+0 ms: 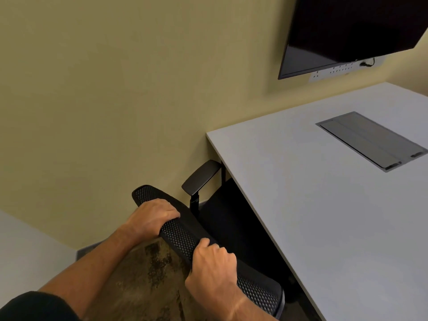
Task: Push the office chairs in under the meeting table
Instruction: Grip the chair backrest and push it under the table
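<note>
Item: black mesh-back office chair (231, 230), one seen. It stands at the near long edge of the meeting table (324, 216), at the corner by the wall. The seat is already partly under the tabletop; the far armrest (201, 177) has its front tip at the table edge, beside the black table leg (223, 172). The near armrest is out of my sight.

Left hand (154, 217): laid over the top rail of the backrest (178, 235) towards its far end, fingers curled down over the front, palm on the rail. It grips.

Right hand (214, 269): on the same rail, nearer me, fingers wrapped over the top edge, knuckles up. It grips too. The chair is thus directly under both hands, its seat ahead of them, between them and the table.

Step in hand, as I judge it: rolling this chair home. Advice to myself: push level and straight at the table edge with equal force from both hands, so the casters track and the back does not swing towards the wall (104, 100). Watch the far armrest; if it sits higher than the underside of the top it will strike the edge, and I cannot tell from here whether it clears. Stop when the backrest comes near the table edge.

Also present: wall-mounted screen (352, 31), socket strip (333, 71) below it, grey cable hatch (370, 141) set in the tabletop, patterned carpet (143, 281).
</note>
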### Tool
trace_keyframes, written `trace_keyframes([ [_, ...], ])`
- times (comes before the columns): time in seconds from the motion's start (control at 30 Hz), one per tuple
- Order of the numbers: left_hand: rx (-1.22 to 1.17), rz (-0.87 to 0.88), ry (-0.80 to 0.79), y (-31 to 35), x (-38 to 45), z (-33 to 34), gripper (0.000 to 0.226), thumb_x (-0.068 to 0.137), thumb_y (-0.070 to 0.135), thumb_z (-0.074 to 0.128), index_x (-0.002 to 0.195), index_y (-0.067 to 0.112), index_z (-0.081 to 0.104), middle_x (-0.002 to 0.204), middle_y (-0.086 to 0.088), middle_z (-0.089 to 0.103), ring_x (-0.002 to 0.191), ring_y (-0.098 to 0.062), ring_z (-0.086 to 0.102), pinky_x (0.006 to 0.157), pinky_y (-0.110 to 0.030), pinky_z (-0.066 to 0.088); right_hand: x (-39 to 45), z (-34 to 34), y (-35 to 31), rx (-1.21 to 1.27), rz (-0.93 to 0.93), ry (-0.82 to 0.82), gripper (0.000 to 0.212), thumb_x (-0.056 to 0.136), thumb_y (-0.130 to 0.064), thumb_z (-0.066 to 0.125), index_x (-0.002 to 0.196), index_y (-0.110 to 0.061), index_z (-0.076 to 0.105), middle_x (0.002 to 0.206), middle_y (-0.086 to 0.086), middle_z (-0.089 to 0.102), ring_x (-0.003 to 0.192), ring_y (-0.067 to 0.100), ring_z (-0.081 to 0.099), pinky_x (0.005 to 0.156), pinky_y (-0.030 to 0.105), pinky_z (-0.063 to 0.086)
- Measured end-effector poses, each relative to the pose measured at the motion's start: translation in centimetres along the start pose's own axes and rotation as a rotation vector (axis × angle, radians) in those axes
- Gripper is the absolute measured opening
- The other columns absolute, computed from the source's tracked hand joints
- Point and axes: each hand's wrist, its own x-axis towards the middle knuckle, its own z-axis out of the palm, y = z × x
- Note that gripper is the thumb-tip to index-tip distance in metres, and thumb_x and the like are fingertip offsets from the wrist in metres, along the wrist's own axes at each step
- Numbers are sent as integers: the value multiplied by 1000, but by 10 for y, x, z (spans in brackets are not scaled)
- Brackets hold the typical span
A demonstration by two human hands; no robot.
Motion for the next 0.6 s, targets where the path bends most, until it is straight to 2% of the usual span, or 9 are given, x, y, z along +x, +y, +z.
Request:
trace_keyframes([
  [0.1,63,92,113,-4,8,-8,29,78,30,57,99,24,75,98,7,73,95,-14,68,85,-31,55,14,-3,-3,-30,17,-69,76,94,-24,63,151,-3,18,132,18,55,120,32,54,98,44,44],
  [0.17,55,128,138,-7,14,-12,31,78,33,49,90,26,76,89,10,73,86,-10,69,75,-29,57,24,-7,-4,-30,3,-112,75,96,-22,60,152,-3,14,131,18,55,120,33,54,100,46,43],
  [0.27,64,166,138,-18,24,-14,40,78,34,39,89,26,76,88,10,73,85,-9,69,73,-28,57,37,-11,-7,-13,-7,-147,76,97,-22,60,152,-3,12,126,18,57,114,32,57,99,47,43],
  [0.47,41,247,105,-36,46,-19,38,78,36,41,88,26,76,87,10,73,83,-8,69,74,-26,57,55,-16,-12,34,45,-167,81,91,-25,66,151,-4,15,128,19,55,116,33,56,100,47,42],
  [0.6,37,288,121,-47,61,-19,34,77,37,46,88,26,76,87,11,73,82,-8,69,75,-27,57,60,-20,-16,40,103,-108,79,82,-26,70,144,-6,26,121,15,58,109,31,57,90,44,44],
])
